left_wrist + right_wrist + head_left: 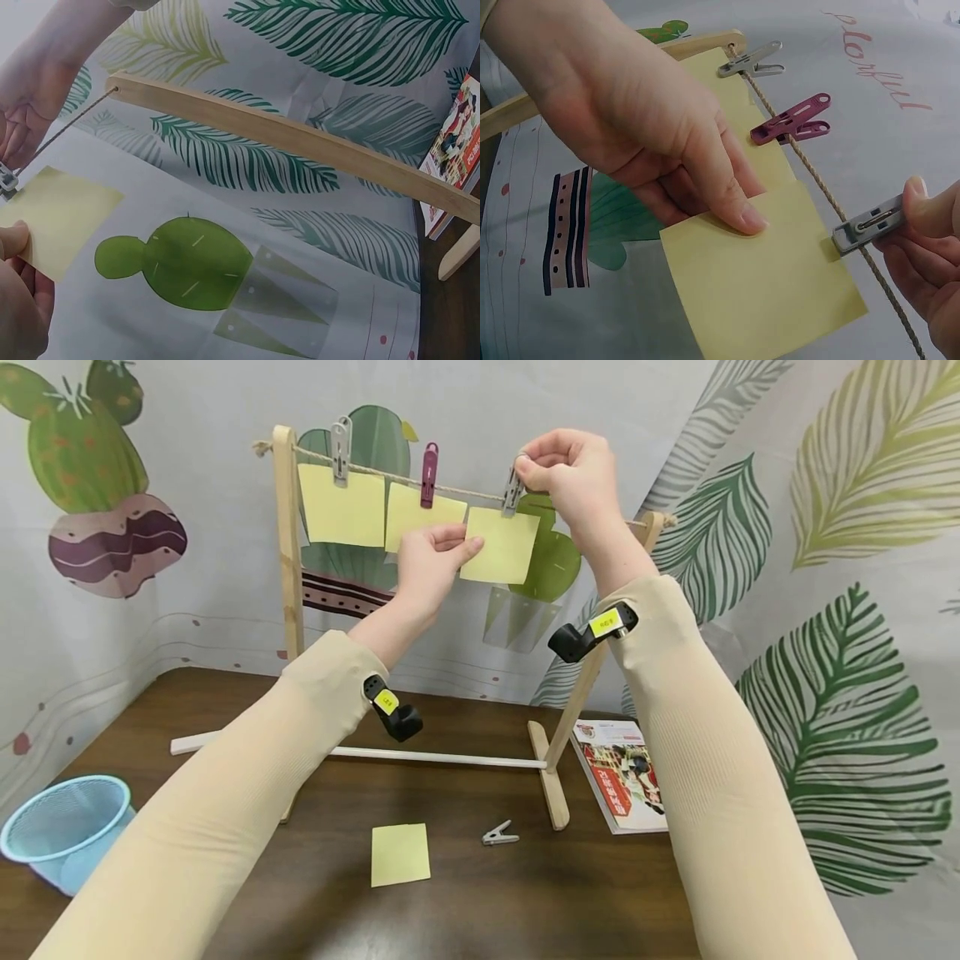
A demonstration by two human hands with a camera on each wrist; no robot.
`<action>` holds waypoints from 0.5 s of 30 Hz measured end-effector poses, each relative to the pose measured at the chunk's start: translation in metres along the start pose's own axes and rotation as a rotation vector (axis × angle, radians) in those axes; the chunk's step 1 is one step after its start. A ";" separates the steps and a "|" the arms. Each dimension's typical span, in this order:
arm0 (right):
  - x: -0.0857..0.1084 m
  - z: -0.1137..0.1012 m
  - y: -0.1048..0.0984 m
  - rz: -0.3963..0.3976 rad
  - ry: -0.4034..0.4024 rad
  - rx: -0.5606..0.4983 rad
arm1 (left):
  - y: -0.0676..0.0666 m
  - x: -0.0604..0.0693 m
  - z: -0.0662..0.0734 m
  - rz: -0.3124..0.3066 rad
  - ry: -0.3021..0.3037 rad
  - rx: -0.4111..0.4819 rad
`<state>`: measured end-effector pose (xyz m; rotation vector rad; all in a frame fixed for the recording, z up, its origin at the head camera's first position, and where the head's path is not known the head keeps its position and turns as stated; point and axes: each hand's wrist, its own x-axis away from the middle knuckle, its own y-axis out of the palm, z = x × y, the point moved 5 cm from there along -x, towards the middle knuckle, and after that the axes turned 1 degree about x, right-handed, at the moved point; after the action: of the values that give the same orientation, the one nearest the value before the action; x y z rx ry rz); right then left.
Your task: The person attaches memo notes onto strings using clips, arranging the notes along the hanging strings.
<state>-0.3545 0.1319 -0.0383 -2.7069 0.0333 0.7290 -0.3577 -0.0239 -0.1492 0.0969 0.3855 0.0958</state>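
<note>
I find the left hand (pixel 429 564) pinching a yellow note (pixel 504 550); at that hand's two o'clock, the right hand (pixel 576 477) grips a gray clothespin (pixel 512 497).

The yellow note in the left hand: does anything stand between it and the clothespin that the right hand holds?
Nothing visible does: the tip of the gray clothespin overlaps the yellow note at its upper edge, below the rope. The left hand grips the note's side edge, away from the right hand.
</note>
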 end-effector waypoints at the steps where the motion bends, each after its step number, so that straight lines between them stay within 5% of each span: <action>1: 0.000 0.000 0.000 -0.003 0.002 0.012 | 0.000 0.000 0.001 0.000 -0.001 0.001; 15: 0.000 0.001 0.005 -0.085 0.053 0.094 | 0.001 0.000 0.002 -0.013 -0.008 0.034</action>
<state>-0.3553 0.1276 -0.0408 -2.6205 -0.0331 0.6149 -0.3571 -0.0235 -0.1471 0.1280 0.3798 0.0765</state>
